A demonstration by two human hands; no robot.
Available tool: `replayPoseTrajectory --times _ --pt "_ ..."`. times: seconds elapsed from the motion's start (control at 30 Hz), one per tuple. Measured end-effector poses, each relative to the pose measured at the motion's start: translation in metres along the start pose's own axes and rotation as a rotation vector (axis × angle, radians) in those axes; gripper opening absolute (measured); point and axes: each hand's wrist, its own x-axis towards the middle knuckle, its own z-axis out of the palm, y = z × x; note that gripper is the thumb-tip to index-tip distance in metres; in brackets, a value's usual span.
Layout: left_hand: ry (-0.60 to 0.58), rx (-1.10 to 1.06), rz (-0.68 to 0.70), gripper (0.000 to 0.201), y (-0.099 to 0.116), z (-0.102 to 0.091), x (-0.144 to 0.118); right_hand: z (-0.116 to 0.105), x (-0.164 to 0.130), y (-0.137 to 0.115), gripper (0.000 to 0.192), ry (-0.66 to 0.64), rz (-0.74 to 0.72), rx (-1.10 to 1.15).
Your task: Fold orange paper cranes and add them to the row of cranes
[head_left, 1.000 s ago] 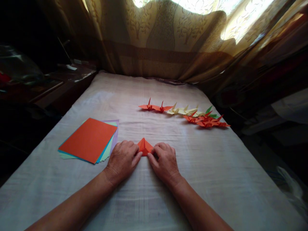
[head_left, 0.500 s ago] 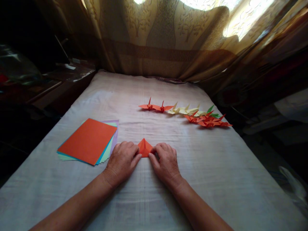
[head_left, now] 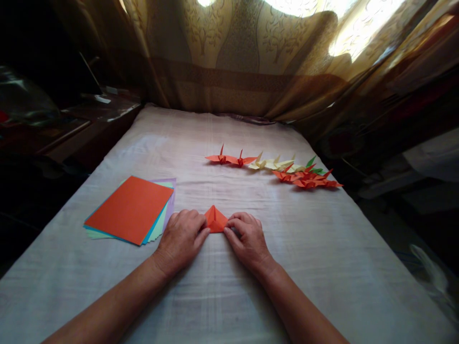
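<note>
A small folded piece of orange origami paper [head_left: 215, 222] lies on the cloth between my two hands, its point facing away from me and a crease running down its middle. My left hand [head_left: 183, 235] pinches its left corner between thumb and fingers. At the right corner, the thumb and fingertips of my right hand [head_left: 248, 238] close on the paper's edge. Both corners are partly hidden under the fingertips.
Left of my hands lies a stack of coloured paper squares [head_left: 131, 210], orange on top. Several folded paper cranes [head_left: 308, 179], orange, cream and green, stand in rows at the back right. A pale cloth [head_left: 201, 306] covers the surface; a patterned curtain [head_left: 236, 57] hangs behind.
My right thumb and fingertips have shifted slightly outward along the right corner of the orange paper. The left hand keeps its grip, and the view has turned a little.
</note>
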Motion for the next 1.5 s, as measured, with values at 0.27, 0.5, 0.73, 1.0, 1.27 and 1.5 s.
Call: replayPoseTrajectory --times 0.27,0.5,0.73,1.0,1.27,1.5 --pt "0.006 -0.009 -0.003 0.014 0.000 0.000 0.000 0.005 0.001 -0.009 0.005 0.007 0.101 -0.104" --pt "0.030 -0.049 -0.021 0.013 0.001 -0.001 0.001 0.007 0.001 -0.012 0.005 0.049 0.072 -0.132" --pt "0.054 -0.061 -0.014 0.018 0.000 0.000 0.002 0.012 0.005 -0.023 0.018 0.080 0.105 -0.224" --pt "0.053 -0.057 0.003 0.016 -0.003 0.002 0.001 0.011 0.005 -0.020 0.009 0.046 0.122 -0.134" --pt "-0.003 -0.116 0.003 0.013 -0.008 0.000 0.002 0.006 0.006 -0.015 0.008 -0.002 0.089 -0.098" --pt "-0.003 -0.173 0.019 0.005 -0.012 -0.001 0.002 0.000 0.007 -0.004 0.013 -0.073 0.047 0.009"
